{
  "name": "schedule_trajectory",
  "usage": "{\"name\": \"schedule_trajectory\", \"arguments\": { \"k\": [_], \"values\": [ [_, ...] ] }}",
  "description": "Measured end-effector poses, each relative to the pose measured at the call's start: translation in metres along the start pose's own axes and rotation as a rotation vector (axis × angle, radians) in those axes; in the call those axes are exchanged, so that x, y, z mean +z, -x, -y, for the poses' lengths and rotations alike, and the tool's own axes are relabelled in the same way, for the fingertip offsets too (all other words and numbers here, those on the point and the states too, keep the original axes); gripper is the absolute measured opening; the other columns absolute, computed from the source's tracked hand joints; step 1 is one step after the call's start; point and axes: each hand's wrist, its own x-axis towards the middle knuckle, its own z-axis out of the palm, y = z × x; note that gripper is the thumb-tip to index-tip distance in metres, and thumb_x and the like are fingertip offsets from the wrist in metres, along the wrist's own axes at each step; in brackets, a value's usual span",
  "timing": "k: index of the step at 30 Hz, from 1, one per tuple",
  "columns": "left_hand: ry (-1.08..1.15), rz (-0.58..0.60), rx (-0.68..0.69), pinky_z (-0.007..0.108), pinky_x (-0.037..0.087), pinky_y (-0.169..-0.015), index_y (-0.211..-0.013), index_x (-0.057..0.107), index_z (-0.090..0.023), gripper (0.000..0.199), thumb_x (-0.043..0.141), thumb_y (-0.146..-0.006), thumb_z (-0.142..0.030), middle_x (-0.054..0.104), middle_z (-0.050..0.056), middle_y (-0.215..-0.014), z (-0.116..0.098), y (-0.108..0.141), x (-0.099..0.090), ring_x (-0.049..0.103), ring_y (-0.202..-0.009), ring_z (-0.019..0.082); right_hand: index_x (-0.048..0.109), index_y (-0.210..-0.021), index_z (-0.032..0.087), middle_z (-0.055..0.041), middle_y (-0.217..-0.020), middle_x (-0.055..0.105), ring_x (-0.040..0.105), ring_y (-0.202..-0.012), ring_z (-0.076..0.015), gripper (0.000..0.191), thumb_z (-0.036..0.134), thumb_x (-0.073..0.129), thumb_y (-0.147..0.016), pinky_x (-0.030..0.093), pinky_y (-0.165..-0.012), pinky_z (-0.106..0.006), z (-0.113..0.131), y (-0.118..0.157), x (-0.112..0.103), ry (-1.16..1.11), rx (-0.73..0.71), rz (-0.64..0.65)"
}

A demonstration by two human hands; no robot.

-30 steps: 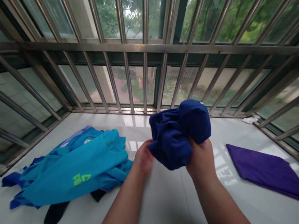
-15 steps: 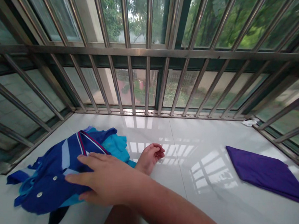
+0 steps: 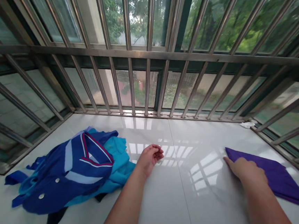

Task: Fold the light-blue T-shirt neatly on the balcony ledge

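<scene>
My left hand (image 3: pixel 151 159) is held over the white tiled floor between the two piles of cloth. Its fingers are loosely bent with nothing in them. My right hand (image 3: pixel 247 169) lies over the left part of a flat, folded purple cloth (image 3: pixel 278 179); its thumb is stretched out at the cloth's left edge and the other fingers are partly hidden. To the left lies a rumpled dark blue polo shirt (image 3: pixel 50 180) with pale blue bands, white buttons and a red-and-white striped collar. Bright blue cloth (image 3: pixel 120 167) shows from under and beside it.
Metal bars (image 3: pixel 131 82) in front of windows enclose the floor (image 3: pixel 168 208) at the back and both sides. A small crumpled white thing (image 3: pixel 247 124) sits by the right rear corner. A dark piece of cloth (image 3: pixel 55 219) pokes out below the polo shirt.
My right hand has left the blue polo shirt and crossed to the purple cloth on the right. The shirt's striped collar is now uncovered. My left hand has barely moved.
</scene>
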Motion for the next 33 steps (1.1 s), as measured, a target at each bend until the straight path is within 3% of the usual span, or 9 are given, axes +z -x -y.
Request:
{"name": "schedule_trajectory", "arguments": {
  "k": [3, 6, 9, 12, 17, 21, 26, 30, 33],
  "values": [
    [0.008, 0.01, -0.004, 0.03, 0.059, -0.078, -0.084, 0.071, -0.016, 0.012, 0.078, -0.074, -0.017, 0.075, 0.007, -0.079, 0.0, 0.002, 0.001, 0.071, -0.071, 0.016, 0.076, -0.132, 0.009, -0.0369, -0.128, 0.067, 0.072, -0.117, -0.0435, 0.049, 0.022, 0.04, -0.102, 0.054, -0.084, -0.052, -0.013, -0.007, 0.002, 0.008, 0.036, 0.019],
    [0.007, 0.011, -0.035, 0.033, 0.06, -0.087, -0.084, 0.073, -0.015, 0.007, 0.075, -0.077, -0.015, 0.078, 0.011, -0.09, 0.0, 0.003, 0.004, 0.074, -0.082, 0.018, 0.08, -0.125, 0.01, -0.0336, -0.124, 0.071, 0.075, -0.113, -0.0397, 0.047, 0.016, 0.039, -0.101, 0.053, -0.084, -0.048, 0.006, -0.001, -0.012, 0.006, -0.019, 0.08],
    [-0.023, 0.032, -0.077, 0.035, 0.059, -0.095, -0.09, 0.076, -0.014, 0.009, 0.076, -0.08, -0.015, 0.079, 0.018, -0.114, 0.002, 0.005, 0.005, 0.075, -0.102, 0.022, 0.08, -0.124, 0.012, -0.028, -0.123, 0.075, 0.075, -0.114, -0.0397, 0.04, 0.023, 0.047, -0.103, 0.054, -0.091, -0.047, 0.057, 0.031, -0.025, -0.01, -0.269, 0.093],
    [-0.02, 0.051, -0.098, 0.034, 0.059, -0.095, -0.104, 0.078, -0.016, 0.023, 0.083, -0.084, -0.024, 0.076, 0.017, -0.13, 0.004, 0.006, 0.006, 0.073, -0.116, 0.025, 0.081, -0.118, 0.014, -0.0214, -0.118, 0.079, 0.075, -0.113, -0.0356, 0.037, 0.023, 0.049, -0.103, 0.053, -0.095, -0.042, 0.128, 0.091, -0.03, -0.108, -0.558, 0.129],
    [-0.01, 0.068, -0.038, 0.032, 0.061, -0.089, -0.119, 0.076, -0.019, 0.046, 0.09, -0.081, -0.04, 0.08, 0.013, -0.121, 0.005, 0.007, 0.005, 0.077, -0.108, 0.027, 0.08, -0.116, 0.017, -0.0131, -0.115, 0.081, 0.076, -0.11, -0.0278, 0.035, 0.028, 0.047, -0.108, 0.053, -0.095, -0.033, 0.204, 0.174, -0.043, -0.41, -0.97, 0.254],
    [-0.016, 0.02, -0.01, 0.038, 0.062, -0.088, -0.118, 0.075, -0.017, 0.054, 0.097, -0.071, -0.031, 0.083, 0.012, -0.107, 0.006, 0.003, 0.003, 0.08, -0.092, 0.027, 0.074, -0.132, 0.019, -0.0102, -0.13, 0.077, 0.072, -0.122, -0.0252, 0.035, 0.029, 0.05, -0.108, 0.05, -0.106, -0.033, 0.192, 0.161, -0.054, -0.509, -1.047, 0.185],
    [0.026, -0.085, 0.027, 0.043, 0.062, -0.096, -0.112, 0.075, -0.017, 0.041, 0.091, -0.076, -0.03, 0.084, 0.011, -0.1, 0.01, -0.004, 0.001, 0.081, -0.095, 0.027, 0.062, -0.145, 0.009, -0.0232, -0.136, 0.069, 0.07, -0.123, -0.0345, 0.053, 0.041, 0.066, -0.103, 0.052, -0.103, -0.041, 0.156, 0.111, -0.041, -0.143, -0.736, 0.051],
    [0.048, -0.143, 0.088, 0.045, 0.061, -0.101, -0.115, 0.073, -0.02, 0.042, 0.09, -0.078, -0.029, 0.084, 0.009, -0.102, 0.01, -0.006, 0.001, 0.08, -0.105, 0.029, 0.069, -0.127, 0.008, -0.0232, -0.121, 0.075, 0.074, -0.114, -0.0352, 0.044, 0.041, 0.071, -0.099, 0.055, -0.09, -0.038, 0.147, 0.093, -0.028, 0.067, -0.582, 0.238],
    [0.029, -0.153, 0.103, 0.044, 0.061, -0.1, -0.123, 0.068, -0.022, 0.053, 0.092, -0.075, -0.028, 0.083, 0.008, -0.106, 0.012, -0.006, 0.001, 0.079, -0.105, 0.028, 0.075, -0.113, 0.012, -0.0207, -0.115, 0.078, 0.075, -0.111, -0.0331, 0.026, 0.031, 0.06, -0.103, 0.053, -0.089, -0.037, 0.149, 0.09, -0.032, 0.03, -0.592, 0.2]
  ]
}}
